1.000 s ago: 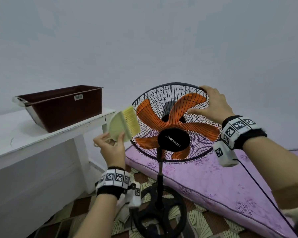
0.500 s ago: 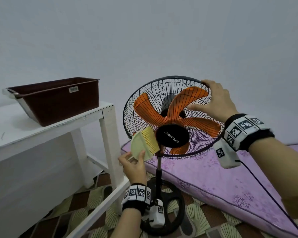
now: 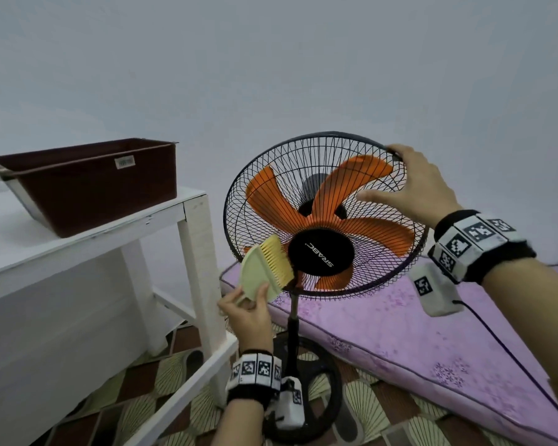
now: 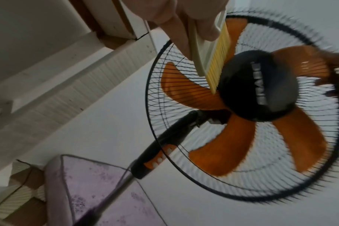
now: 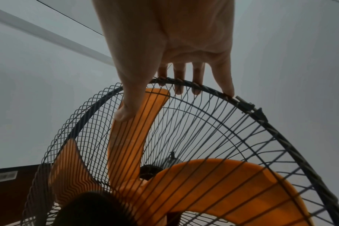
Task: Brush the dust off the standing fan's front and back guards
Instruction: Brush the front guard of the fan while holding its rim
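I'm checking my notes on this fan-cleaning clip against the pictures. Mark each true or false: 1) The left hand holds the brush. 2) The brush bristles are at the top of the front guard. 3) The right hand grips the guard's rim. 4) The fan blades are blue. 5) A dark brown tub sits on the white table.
1) True: the left hand grips the pale green brush.
2) False: the bristles meet the front guard low on its left part, beside the black hub.
3) True: the right hand holds the rim at the upper right, thumb on the front wires.
4) False: the blades are orange.
5) True: the tub sits on the white table.
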`<state>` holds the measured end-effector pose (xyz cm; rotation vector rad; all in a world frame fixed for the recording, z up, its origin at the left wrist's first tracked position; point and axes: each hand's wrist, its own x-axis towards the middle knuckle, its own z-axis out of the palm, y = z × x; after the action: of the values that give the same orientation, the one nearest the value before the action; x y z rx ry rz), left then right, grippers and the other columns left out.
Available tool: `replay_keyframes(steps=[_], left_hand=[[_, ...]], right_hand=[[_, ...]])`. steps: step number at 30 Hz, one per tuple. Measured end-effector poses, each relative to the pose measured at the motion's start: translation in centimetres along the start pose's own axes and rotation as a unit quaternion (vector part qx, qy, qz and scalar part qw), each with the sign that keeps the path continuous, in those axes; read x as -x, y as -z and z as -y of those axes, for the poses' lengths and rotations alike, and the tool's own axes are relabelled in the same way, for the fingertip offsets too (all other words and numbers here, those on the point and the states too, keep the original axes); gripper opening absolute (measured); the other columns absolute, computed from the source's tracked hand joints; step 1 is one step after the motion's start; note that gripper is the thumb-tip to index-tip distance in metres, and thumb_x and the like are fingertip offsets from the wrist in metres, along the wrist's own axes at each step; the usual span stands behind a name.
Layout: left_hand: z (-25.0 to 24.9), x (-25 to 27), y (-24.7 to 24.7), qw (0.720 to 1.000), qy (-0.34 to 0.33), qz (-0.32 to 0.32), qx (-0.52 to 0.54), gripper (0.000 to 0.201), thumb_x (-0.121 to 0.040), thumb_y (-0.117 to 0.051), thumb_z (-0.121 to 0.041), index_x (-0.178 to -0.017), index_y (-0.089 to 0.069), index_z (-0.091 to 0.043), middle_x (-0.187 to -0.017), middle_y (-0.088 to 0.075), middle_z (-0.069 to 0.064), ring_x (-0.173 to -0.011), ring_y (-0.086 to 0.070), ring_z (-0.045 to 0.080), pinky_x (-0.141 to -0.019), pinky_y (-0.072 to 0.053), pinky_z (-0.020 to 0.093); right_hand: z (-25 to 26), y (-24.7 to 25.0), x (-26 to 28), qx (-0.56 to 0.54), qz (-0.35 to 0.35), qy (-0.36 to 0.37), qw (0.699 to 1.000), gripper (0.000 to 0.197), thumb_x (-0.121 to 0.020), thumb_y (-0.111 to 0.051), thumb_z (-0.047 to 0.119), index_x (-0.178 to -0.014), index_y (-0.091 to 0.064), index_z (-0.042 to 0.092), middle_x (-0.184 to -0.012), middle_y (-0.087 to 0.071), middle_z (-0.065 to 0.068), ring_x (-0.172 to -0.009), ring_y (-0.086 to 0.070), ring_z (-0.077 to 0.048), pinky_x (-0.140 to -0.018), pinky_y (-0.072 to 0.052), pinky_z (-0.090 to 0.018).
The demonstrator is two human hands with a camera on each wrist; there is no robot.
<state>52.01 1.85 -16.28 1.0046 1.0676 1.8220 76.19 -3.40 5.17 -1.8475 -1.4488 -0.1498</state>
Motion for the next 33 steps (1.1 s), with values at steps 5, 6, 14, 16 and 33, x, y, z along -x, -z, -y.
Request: replay_keyframes(steps=[5,6,14,16,33], left_hand=[[-1.4,-5.1,1.2,0.992,-0.018,-0.121,-0.044,0.050,-0.084,-0.073,-0.009,-0.117,-0.037,0.002,-0.108,-0.047,0.008,-0.089,-0.059,0.024,-0.074,-0.050,0.023],[-1.8,-5.3,1.3,0.990,-0.029,-0.128,-0.041,0.050,-0.084,-0.072,-0.008,-0.118,-0.037,0.003,-0.109,-0.046,0.007,-0.089,-0.058,0.023,-0.077,-0.049,0.024],[-1.1,-2.3,1.6,0.995,-0.065,-0.078,0.017,0.056,-0.078,-0.073,0.003,-0.107,-0.032,-0.022,-0.126,-0.044,0.015,-0.108,-0.057,0.023,-0.081,-0.057,0.023],[-1.2,-1.4,1.0,0.995,-0.095,-0.031,0.019,0.062,-0.077,-0.073,0.005,-0.102,-0.031,-0.033,-0.122,-0.046,0.011,-0.104,-0.059,0.017,-0.078,-0.057,0.019],[1.0,-0.6,0.9,0.996,-0.074,0.030,-0.026,0.056,-0.078,-0.072,0.005,-0.104,-0.034,-0.026,-0.126,-0.044,0.020,-0.106,-0.059,0.028,-0.073,-0.059,0.023]], right_hand=[[0.2,-0.3,-0.1,-0.008,-0.009,-0.004,1.000,0.105,-0.058,-0.074,0.070,-0.144,-0.031,0.031,-0.147,-0.042,0.000,-0.135,-0.040,-0.024,-0.104,-0.041,-0.054],[0.1,-0.3,-0.2,-0.013,-0.010,-0.008,1.000,0.105,-0.058,-0.075,0.069,-0.145,-0.031,0.030,-0.148,-0.042,-0.001,-0.136,-0.039,-0.025,-0.105,-0.040,-0.055],[-0.1,-0.2,-0.3,-0.036,-0.004,-0.017,0.999,0.106,-0.057,-0.073,0.070,-0.146,-0.031,0.030,-0.148,-0.040,-0.002,-0.137,-0.037,-0.025,-0.107,-0.037,-0.055],[-0.1,-0.3,-0.2,-0.045,-0.008,-0.013,0.999,0.103,-0.059,-0.077,0.066,-0.146,-0.032,0.030,-0.148,-0.041,-0.002,-0.136,-0.037,-0.024,-0.108,-0.037,-0.054],[0.2,-0.5,-0.4,-0.026,-0.013,-0.010,1.000,0.100,-0.060,-0.077,0.066,-0.143,-0.033,0.034,-0.146,-0.043,0.001,-0.135,-0.040,-0.023,-0.105,-0.040,-0.052]])
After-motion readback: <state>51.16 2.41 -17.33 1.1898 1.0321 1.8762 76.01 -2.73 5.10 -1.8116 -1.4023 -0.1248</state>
